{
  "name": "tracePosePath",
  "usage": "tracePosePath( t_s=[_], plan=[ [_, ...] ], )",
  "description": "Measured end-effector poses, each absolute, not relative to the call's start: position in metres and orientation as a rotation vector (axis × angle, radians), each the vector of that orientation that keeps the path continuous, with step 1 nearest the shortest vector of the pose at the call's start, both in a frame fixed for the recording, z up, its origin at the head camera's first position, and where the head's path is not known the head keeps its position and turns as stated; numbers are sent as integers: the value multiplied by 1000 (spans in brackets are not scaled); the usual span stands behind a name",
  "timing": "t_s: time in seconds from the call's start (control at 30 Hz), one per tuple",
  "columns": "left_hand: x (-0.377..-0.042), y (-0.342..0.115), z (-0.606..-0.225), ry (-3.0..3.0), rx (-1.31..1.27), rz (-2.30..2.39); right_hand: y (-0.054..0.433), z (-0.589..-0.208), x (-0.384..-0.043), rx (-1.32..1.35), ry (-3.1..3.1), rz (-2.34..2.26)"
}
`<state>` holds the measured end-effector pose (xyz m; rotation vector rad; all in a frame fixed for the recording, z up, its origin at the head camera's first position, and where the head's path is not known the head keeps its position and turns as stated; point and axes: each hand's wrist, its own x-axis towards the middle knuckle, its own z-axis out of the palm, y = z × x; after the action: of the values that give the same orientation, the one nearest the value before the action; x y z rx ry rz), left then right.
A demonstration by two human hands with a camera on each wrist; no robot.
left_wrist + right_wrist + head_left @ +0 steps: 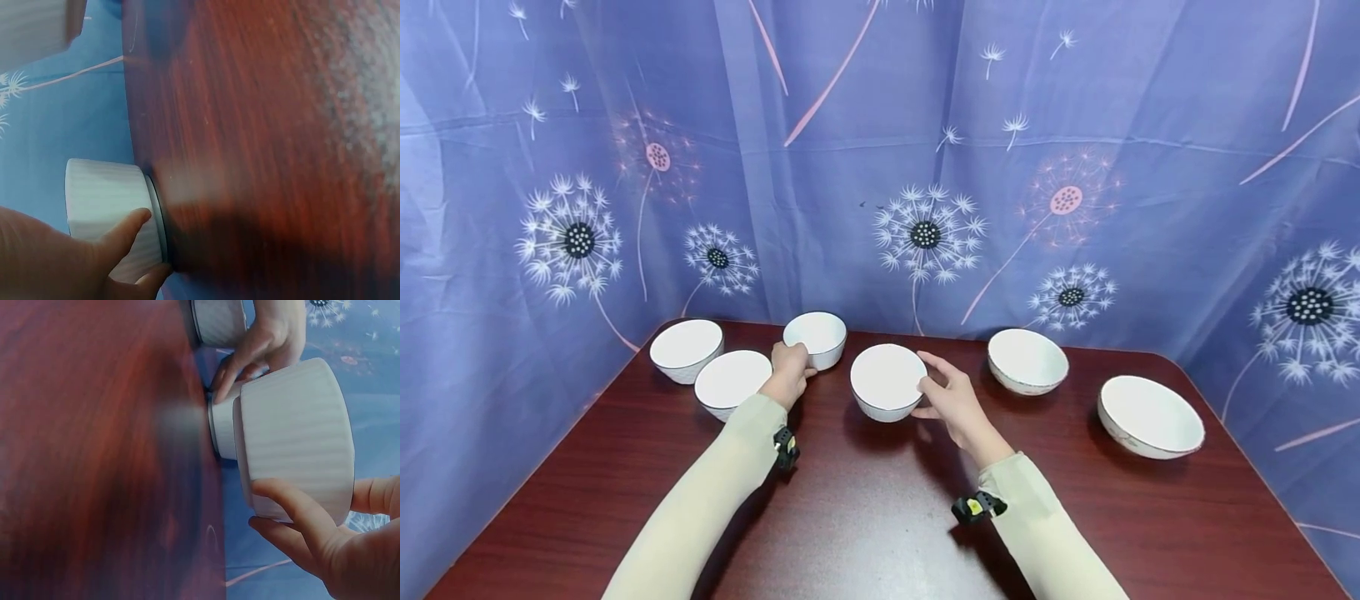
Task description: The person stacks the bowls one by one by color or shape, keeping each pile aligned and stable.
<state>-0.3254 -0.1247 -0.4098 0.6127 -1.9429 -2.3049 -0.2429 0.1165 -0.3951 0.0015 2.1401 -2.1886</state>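
Observation:
My right hand (pixel 951 398) holds a white ribbed bowl (pixel 889 379) by its right side, upright and raised over the table. In the right wrist view this bowl (pixel 297 434) is gripped low near its foot and at its rim. Farther back, a second white ribbed bowl (pixel 817 333) stands on the table, and my left hand (pixel 788 373) grips its near left side. The left wrist view has thumb and finger against this bowl's wall (pixel 103 194), close to the foot. My left hand hides part of that bowl.
Two more white bowls stand at the left, one farther back (pixel 687 346) and one nearer (pixel 732 379) beside my left hand. On the right are two patterned white bowls (pixel 1028 358) (pixel 1150 417). A blue dandelion curtain (pixel 850 208) hangs behind the dark red table (pixel 865 500).

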Motion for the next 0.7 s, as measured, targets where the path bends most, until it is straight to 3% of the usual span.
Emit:
tracePosePath(
  t_s=[0.7],
  plan=[
    [-325,-126,-409,-2011,605,-2251,104,-410,-218,-87,2068,-2100]
  ],
)
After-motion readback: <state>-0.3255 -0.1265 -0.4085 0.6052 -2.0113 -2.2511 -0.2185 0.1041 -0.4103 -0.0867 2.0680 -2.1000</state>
